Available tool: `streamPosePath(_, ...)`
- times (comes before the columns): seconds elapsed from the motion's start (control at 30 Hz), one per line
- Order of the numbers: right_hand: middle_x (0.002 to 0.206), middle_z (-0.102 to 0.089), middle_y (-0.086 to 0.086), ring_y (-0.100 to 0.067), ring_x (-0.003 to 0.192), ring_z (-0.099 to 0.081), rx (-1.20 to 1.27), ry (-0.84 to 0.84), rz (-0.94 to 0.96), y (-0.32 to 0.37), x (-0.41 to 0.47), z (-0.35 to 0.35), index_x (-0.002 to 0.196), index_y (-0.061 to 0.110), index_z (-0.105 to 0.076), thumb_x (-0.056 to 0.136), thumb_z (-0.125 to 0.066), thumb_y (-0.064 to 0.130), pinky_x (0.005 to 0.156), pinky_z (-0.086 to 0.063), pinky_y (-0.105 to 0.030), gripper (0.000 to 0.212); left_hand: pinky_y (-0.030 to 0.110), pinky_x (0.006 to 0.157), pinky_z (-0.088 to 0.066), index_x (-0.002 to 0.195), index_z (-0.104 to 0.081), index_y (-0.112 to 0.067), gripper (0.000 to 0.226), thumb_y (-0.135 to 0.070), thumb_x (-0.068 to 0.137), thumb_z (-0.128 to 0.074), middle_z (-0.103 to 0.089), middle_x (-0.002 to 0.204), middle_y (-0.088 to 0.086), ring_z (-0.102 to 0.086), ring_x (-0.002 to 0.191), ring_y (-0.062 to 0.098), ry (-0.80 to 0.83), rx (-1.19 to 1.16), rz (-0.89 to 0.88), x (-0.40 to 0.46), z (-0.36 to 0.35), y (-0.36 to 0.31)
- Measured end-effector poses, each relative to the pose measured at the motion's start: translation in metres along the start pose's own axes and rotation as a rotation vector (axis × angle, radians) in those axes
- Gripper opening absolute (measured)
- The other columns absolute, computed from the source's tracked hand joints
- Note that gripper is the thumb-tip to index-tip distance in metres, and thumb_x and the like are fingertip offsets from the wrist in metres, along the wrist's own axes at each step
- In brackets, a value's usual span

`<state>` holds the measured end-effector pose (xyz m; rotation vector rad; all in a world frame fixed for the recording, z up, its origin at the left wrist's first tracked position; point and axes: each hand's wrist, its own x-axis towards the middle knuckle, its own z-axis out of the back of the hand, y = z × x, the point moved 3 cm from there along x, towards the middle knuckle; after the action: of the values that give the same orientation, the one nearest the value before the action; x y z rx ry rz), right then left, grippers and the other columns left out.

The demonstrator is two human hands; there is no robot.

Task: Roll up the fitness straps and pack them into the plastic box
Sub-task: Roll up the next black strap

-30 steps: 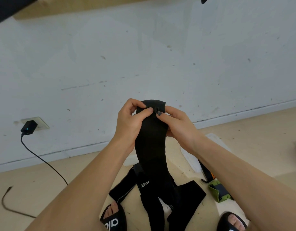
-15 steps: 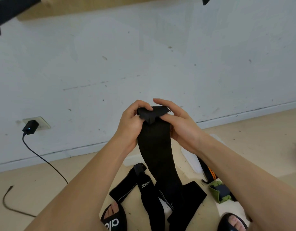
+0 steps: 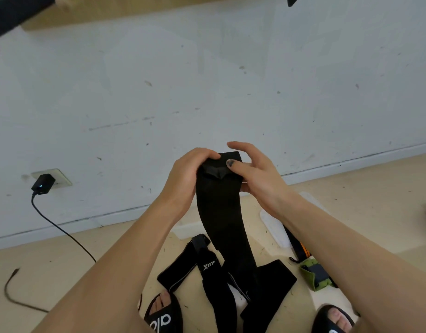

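Both thumbs pinch the folded top of the black strap [image 3: 219,203]; my left hand [image 3: 185,179] curls round one edge, my right hand [image 3: 252,174] steadies the other, fingers half spread, so the first turn stays tight. Its tail hangs to the floor among other straps [image 3: 207,272]; the plastic box I can't make out.

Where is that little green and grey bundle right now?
The green and grey bundle lies on the floor low on the right of the head view, just under the person's right forearm, beside an orange and black strap and right of the black straps.
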<state>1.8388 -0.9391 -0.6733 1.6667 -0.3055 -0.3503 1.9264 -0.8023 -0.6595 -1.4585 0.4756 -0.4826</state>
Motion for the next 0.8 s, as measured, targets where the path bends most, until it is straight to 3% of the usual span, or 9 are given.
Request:
streamPosePath(0.03,0.100,-0.077,-0.019,-0.026,0.090,-0.075,-0.014,-0.018,0.004,0.000,0.000,0.000,0.134,0.020,-0.059,0.104,-0.059,0.012,0.084,-0.063,-0.042,0.032,0.050,0.100,-0.055,0.112,-0.065,-0.021,0.016,-0.026,0.098,-0.059,-0.071,0.109,0.011,-0.070,0.104,0.028,0.000,0.030,0.013,0.001,0.000,0.003)
streamPosePath(0.13,0.097,-0.079,-0.014,-0.023,0.089,-0.077,-0.062,-0.036,0.036,0.001,0.000,0.001,0.130,0.012,-0.060,0.104,-0.059,0.013,0.081,-0.064,-0.038,0.026,0.048,0.098,-0.057,0.123,-0.052,-0.021,0.028,-0.020,0.099,-0.065,-0.073,0.105,0.009,-0.073,0.098,0.026,0.002,0.091,0.068,0.004,0.001,0.010)
streamPosePath(0.27,0.094,-0.075,-0.022,-0.033,0.089,-0.076,-0.133,0.001,0.092,0.003,-0.001,0.003,0.121,0.012,-0.061,0.106,-0.055,0.011,0.080,-0.063,-0.043,0.016,0.034,0.079,-0.059,0.106,-0.056,-0.026,0.012,-0.019,0.101,-0.063,-0.073,0.097,0.010,-0.073,0.090,0.026,0.033,0.204,-0.070,0.001,0.002,0.003)
streamPosePath(0.37,0.100,-0.073,-0.022,-0.031,0.094,-0.075,-0.140,0.054,0.068,0.005,0.000,0.002,0.119,0.018,-0.060,0.108,-0.051,0.014,0.084,-0.064,-0.044,0.015,0.040,0.076,-0.055,0.100,-0.056,-0.032,0.015,-0.018,0.102,-0.060,-0.068,0.098,0.017,-0.068,0.094,0.037,0.015,0.241,-0.138,0.001,0.001,0.001)
streamPosePath(0.47,0.104,-0.071,-0.009,-0.023,0.095,-0.074,-0.052,0.133,-0.010,0.006,-0.001,-0.001,0.122,0.023,-0.064,0.108,-0.053,0.025,0.080,-0.062,-0.034,0.018,0.046,0.079,-0.057,0.100,-0.058,-0.031,0.019,-0.012,0.102,-0.057,-0.065,0.095,0.013,-0.065,0.094,0.035,0.002,0.266,-0.199,0.002,0.002,0.000)
streamPosePath(0.57,0.101,-0.071,-0.001,-0.017,0.091,-0.073,-0.008,0.139,-0.035,0.005,-0.002,-0.001,0.120,0.021,-0.068,0.106,-0.055,0.031,0.078,-0.060,-0.029,0.021,0.034,0.074,-0.055,0.100,-0.060,-0.026,0.019,-0.007,0.101,-0.056,-0.064,0.093,0.007,-0.065,0.086,0.027,0.017,0.270,-0.233,0.002,0.002,-0.002)
streamPosePath(0.67,0.099,-0.071,-0.009,-0.018,0.089,-0.071,0.010,0.076,0.002,0.003,0.000,0.002,0.117,0.014,-0.070,0.105,-0.057,0.018,0.076,-0.059,-0.029,0.017,0.022,0.071,-0.053,0.095,-0.064,-0.025,0.029,0.000,0.100,-0.052,-0.066,0.089,-0.001,-0.063,0.082,0.011,0.040,0.242,-0.208,0.002,0.000,0.000)
streamPosePath(0.8,0.101,-0.072,-0.013,-0.018,0.091,-0.070,0.026,0.039,0.043,0.003,0.002,0.004,0.118,0.014,-0.071,0.103,-0.061,0.012,0.080,-0.061,-0.032,0.018,0.030,0.081,-0.056,0.093,-0.070,-0.021,0.042,0.002,0.101,-0.036,-0.069,0.096,-0.002,-0.066,0.091,0.012,0.084,-0.026,-0.061,0.003,0.001,0.000)
